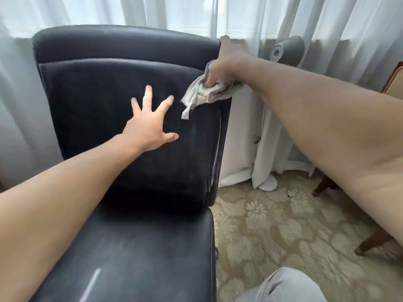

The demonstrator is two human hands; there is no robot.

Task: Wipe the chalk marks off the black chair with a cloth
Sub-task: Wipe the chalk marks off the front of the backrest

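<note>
A black chair (pixel 122 149) is seen against white curtains (pixel 305 22), on patterned carpet (pixel 283 232). A wooden chair (pixel 388 88) is partly seen at the right edge. The left hand (pixel 150 127) is spread flat, fingers straight, against the backrest. The right hand (pixel 224 68) is clenched round a crumpled cloth (pixel 202 92), held at the backrest's upper right edge. One white chalk mark (pixel 91 284) is noted on the seat, near its front.

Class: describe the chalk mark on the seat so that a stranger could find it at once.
Start at the black leather chair before the white curtains. Drop from its backrest to the seat's front. There lies a short white chalk line, slanted, the only crisp white stroke on the dark seat.
</note>
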